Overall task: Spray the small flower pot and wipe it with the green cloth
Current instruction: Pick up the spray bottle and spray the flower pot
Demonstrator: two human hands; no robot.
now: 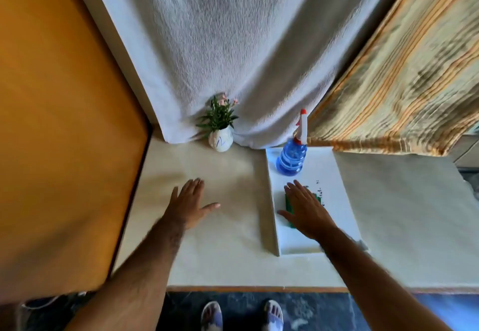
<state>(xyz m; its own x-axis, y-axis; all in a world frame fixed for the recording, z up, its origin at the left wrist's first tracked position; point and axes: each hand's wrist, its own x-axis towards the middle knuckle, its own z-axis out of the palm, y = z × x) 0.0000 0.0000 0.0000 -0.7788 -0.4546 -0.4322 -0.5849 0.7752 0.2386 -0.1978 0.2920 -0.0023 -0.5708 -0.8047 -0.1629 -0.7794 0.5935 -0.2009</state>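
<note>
Hands are both flat, fingers spread, gripping nothing: right hand (305, 211) covers the green cloth (289, 205) in the white tray (347, 216), presumably to collect it; left hand (189, 201) hovers over bare table (220, 253). Spray bottle (291, 159) stands just beyond; flower pot (221, 140) waits untouched by the curtain (220, 45).

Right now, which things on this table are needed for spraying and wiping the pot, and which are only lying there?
Needed:
small flower pot, by the white curtain
blue spray bottle, on the tray
green cloth, on the tray, partly under the right hand

Only there:
white tray
white curtain
striped curtain
</note>
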